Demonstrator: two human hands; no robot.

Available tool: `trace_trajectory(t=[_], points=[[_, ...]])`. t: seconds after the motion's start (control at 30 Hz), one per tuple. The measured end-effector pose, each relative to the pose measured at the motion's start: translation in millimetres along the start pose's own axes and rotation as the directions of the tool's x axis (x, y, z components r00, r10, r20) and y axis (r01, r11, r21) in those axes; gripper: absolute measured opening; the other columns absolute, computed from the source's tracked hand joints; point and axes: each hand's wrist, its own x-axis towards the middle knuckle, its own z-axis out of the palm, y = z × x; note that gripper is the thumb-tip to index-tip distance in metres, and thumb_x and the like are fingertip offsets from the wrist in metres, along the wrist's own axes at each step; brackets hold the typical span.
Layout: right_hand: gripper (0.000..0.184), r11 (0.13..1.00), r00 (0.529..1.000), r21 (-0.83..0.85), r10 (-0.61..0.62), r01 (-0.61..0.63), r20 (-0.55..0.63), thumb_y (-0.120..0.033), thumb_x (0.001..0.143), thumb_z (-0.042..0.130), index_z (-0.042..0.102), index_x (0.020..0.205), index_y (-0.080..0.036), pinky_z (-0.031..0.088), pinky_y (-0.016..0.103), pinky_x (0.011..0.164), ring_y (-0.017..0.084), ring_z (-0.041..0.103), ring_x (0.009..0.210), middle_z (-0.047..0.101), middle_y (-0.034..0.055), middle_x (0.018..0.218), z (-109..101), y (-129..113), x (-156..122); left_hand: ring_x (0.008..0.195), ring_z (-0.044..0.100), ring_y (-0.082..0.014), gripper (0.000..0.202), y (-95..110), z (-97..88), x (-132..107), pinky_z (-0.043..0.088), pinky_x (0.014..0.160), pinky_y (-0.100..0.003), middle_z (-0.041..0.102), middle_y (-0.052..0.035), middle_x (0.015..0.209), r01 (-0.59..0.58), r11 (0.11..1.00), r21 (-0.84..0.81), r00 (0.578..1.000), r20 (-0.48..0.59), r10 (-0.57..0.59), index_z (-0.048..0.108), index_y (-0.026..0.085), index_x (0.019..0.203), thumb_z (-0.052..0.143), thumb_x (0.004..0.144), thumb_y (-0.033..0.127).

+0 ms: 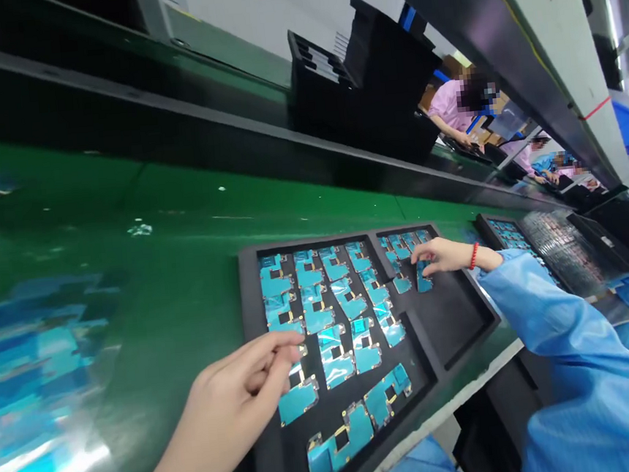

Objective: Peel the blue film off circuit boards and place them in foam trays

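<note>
Left hand over near left of black tray, fingers pinched shut beside blue circuit board. Right hand at far compartment, fingers curled on board piece. Boards probably light, thin, stiff, fragile; best taken by edges.

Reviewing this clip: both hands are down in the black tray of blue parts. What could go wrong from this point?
The blue parts lie crowded and overlapping, so the left hand, with its fingers at one part, might nudge its neighbours out of place. The right hand reaches across the tray, and its loose sleeve could drag over parts below. The tray's near corner sits close to the table edge; a push might tip it.
</note>
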Motion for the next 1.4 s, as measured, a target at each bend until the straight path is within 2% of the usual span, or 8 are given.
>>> trace_trajectory(t=[0.13,0.3,0.63,0.87,0.93,1.0,1.1,1.4], points=[[0.045,0.999,0.968,0.042,0.043,-0.034,-0.245,-0.029,0.07,0.082,0.06,0.106,-0.016,0.051,0.029,0.076,0.017,0.061,0.081,0.064,0.0061,0.1,20,21,-4,0.043,0.056,-0.0136,0.031,-5,-0.3,0,0.046,0.04,-0.02,0.067,-0.0024,0.062,0.046,0.997,-0.069,0.998,0.053,-0.042,0.067,0.021,0.083,0.051,0.076,0.047],[0.079,0.998,0.967,0.021,-0.051,0.058,-0.251,-0.044,0.061,0.087,0.051,0.125,-0.016,0.053,0.038,0.086,0.023,0.06,0.094,0.057,0.0124,0.116,38,22,-20,0.044,0.057,-0.0129,0.029,-11,-2.1,0,0.046,0.041,-0.019,0.069,-0.0024,0.066,0.041,0.998,-0.057,0.997,0.072,-0.036,0.067,0.021,0.085,0.052,0.078,0.045],[0.052,0.955,0.913,-0.287,-0.183,0.076,-0.364,-0.054,0.091,0.049,0.048,0.133,-0.023,0.055,0.049,0.084,0.031,0.063,0.101,0.056,0.0158,0.125,51,5,-33,0.052,0.061,-0.0114,0.028,12,9.6,-1,0.048,0.048,-0.02,0.067,-0.0054,0.074,-0.052,0.998,-0.028,0.996,0.069,0.053,0.064,0.013,0.087,0.037,0.084,0.018],[0.029,0.817,0.781,-0.345,-0.559,0.462,-0.279,-0.033,0.099,0.042,0.055,0.123,-0.024,0.055,0.041,0.087,0.025,0.062,0.102,0.063,0.0101,0.115,35,-133,38,0.066,0.063,-0.0167,0.021,74,-10.3,-59,0.051,0.062,-0.026,0.068,-0.0042,0.078,-0.354,0.912,0.208,0.892,0.368,0.262,0.066,0.017,0.097,0.047,0.088,0.013],[0.024,0.735,0.695,-0.284,-0.676,0.615,-0.245,-0.025,0.099,0.044,0.057,0.118,-0.019,0.052,0.04,0.092,0.024,0.06,0.106,0.062,0.0111,0.115,41,-185,81,0.07,0.065,-0.0159,0.022,80,-31.1,-79,0.052,0.065,-0.024,0.07,-0.0039,0.083,-0.342,0.898,0.278,0.921,0.291,0.26,0.065,0.018,0.103,0.046,0.092,0.016],[0.02,0.653,0.618,-0.215,-0.757,0.726,-0.213,-0.021,0.096,0.05,0.058,0.114,-0.014,0.051,0.039,0.094,0.024,0.057,0.108,0.062,0.0121,0.114,55,-228,125,0.08,0.068,-0.0147,0.024,68,-57.5,-89,0.053,0.075,-0.022,0.072,-0.0025,0.091,-0.19,0.925,0.33,0.981,0.026,0.192,0.065,0.02,0.104,0.042,0.094,0.019],[0.027,0.596,0.589,-0.215,-0.801,0.774,-0.101,-0.028,0.09,0.066,0.06,0.108,-0.009,0.048,0.042,0.097,0.028,0.054,0.111,0.06,0.0163,0.115,84,-277,174,0.093,0.068,-0.0187,0.027,24,-98.3,-89,0.053,0.086,-0.028,0.072,-0.0044,0.102,0.114,0.917,0.383,0.947,-0.32,0.016,0.065,0.019,0.102,0.043,0.094,0.031],[0.017,0.68,0.666,-0.197,-0.732,0.706,-0.141,-0.025,0.086,0.071,0.064,0.094,-0.012,0.049,0.033,0.086,0.022,0.056,0.096,0.059,0.0108,0.106,119,-305,204,0.132,0.045,-0.0256,0.073,-65,-139.0,-86,0.036,0.111,-0.041,0.048,-0.0118,0.143,0.137,0.85,0.508,0.989,-0.118,-0.088,0.034,0.015,0.143,0.053,0.085,0.055]])
